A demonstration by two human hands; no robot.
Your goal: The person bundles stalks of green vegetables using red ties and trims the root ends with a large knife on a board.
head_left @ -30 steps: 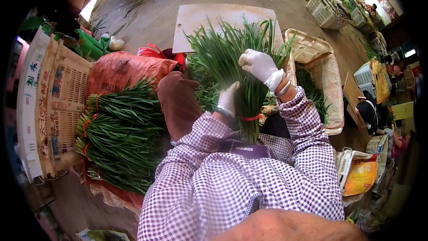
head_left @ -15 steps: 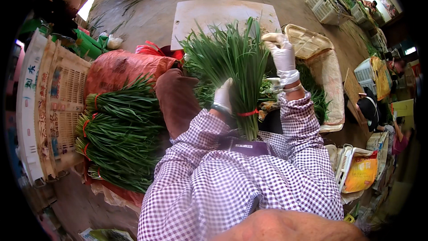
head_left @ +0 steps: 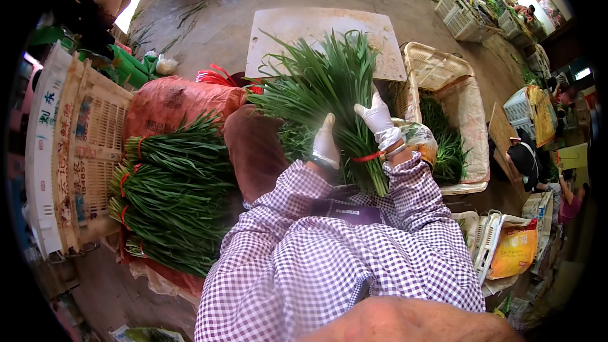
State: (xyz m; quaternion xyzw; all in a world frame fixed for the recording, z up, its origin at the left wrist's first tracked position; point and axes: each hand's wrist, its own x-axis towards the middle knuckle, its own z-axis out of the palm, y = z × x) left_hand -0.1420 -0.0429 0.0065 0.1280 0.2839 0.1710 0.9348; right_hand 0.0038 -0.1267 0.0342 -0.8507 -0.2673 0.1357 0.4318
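Observation:
A bunch of garlic chives [head_left: 339, 79] is upright in front of me, leaning slightly, its leaf tips spread out at the far end. A red band [head_left: 368, 156] circles it near the cut stems. My left hand [head_left: 326, 142], in a white glove, is wrapped round the bunch's left side, its thumb pointing up. On the opposite side, my right hand [head_left: 378, 116], gloved the same way, grips the leaves above the band; its fingers are partly hidden behind them. Tied chive bunches [head_left: 174, 196] lie stacked at my left, their stem ends outward.
A pale board [head_left: 269, 31] stands beyond the bunch. To the right, a lined basket [head_left: 465, 111] holds loose chives. An upright plastic crate [head_left: 95, 133] and a red sack [head_left: 168, 107] flank the stack at left. Farther right, a person [head_left: 522, 155] is near a board.
My right hand has come down from beside the leaf tips onto the bunch's right side. The bunch now leans more, with its stems shifted to the right.

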